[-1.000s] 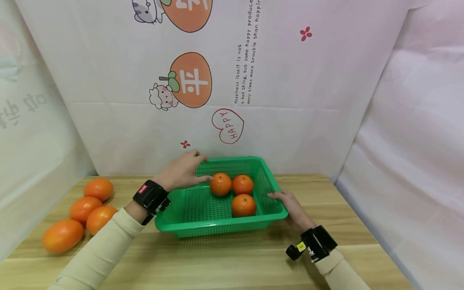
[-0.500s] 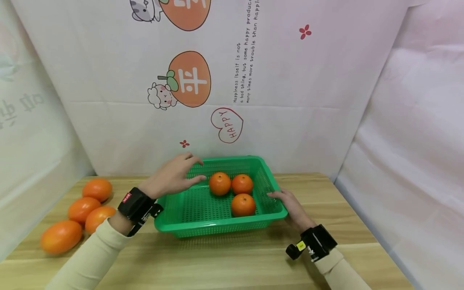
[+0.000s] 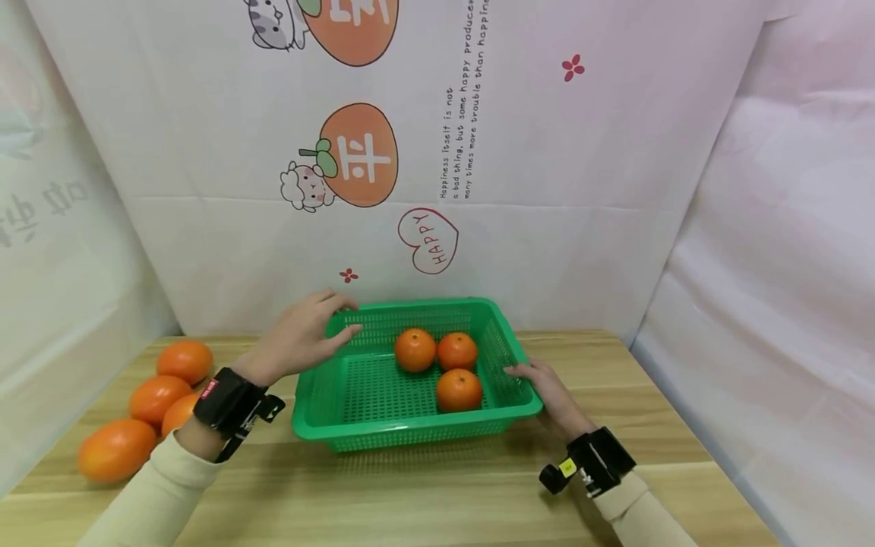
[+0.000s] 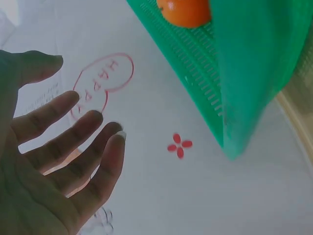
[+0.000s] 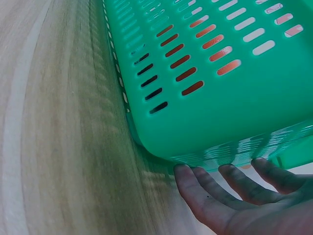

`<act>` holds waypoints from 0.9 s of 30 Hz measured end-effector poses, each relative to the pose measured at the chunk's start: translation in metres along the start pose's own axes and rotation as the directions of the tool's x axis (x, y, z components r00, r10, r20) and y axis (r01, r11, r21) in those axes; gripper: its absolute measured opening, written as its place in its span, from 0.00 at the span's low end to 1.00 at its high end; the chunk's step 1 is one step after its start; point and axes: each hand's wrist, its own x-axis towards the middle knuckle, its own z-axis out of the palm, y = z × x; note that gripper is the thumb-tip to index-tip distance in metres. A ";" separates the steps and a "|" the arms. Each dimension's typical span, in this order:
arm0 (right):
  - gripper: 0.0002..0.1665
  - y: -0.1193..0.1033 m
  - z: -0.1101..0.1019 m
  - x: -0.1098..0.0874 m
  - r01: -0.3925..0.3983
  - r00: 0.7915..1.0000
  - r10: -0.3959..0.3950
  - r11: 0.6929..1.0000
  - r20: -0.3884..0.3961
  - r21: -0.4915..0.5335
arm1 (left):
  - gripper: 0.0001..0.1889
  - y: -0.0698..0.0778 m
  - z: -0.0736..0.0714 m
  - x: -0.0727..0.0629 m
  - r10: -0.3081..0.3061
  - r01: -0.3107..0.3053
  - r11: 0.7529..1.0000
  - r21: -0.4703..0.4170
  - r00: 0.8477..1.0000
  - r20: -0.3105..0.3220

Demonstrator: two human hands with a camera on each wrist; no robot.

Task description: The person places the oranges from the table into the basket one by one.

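A green plastic basket (image 3: 374,387) stands on the table, with three oranges inside: one orange (image 3: 415,350) at the middle, one (image 3: 457,351) beside it, and one (image 3: 459,391) nearer the front. My left hand (image 3: 295,338) hovers by the basket's back left corner, fingers loosely bent, holding nothing. Seen in the left wrist view, that hand (image 4: 58,166) is apart from the basket wall (image 4: 244,63). My right hand (image 3: 557,395) grips the basket's right side, thumb over the rim. The right wrist view has its fingertips (image 5: 230,171) against the outer wall (image 5: 220,112).
Several more oranges (image 3: 118,450) lie in a cluster on the table's left side, one partly behind the left wrist strap (image 3: 231,410). A printed white cloth (image 3: 547,228) rises behind the wooden table (image 3: 410,501), with white sheets at both sides.
My left hand has drawn back leftward, from beside the middle orange to the basket's left end. The right hand, basket and oranges look the same.
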 end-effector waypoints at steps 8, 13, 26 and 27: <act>0.41 0.004 0.001 0.002 -0.006 1.000 0.006 1.000 0.014 0.003 | 0.14 -0.021 -0.009 -0.031 -0.080 0.080 0.996 -0.030 0.997 -0.003; 0.41 0.004 0.000 0.002 -0.012 1.000 0.012 1.000 0.007 0.003 | 0.15 -0.027 -0.012 -0.044 -0.094 0.094 0.995 -0.015 0.996 0.007; 0.41 0.001 -0.002 0.004 -0.026 1.000 0.025 1.000 -0.016 -0.013 | 0.17 -0.040 -0.028 -0.064 -0.205 0.201 0.978 0.049 0.974 0.099; 0.41 0.001 -0.002 0.004 -0.025 1.000 0.025 1.000 -0.013 -0.014 | 0.18 -0.042 -0.028 -0.067 -0.218 0.212 0.976 0.057 0.969 0.118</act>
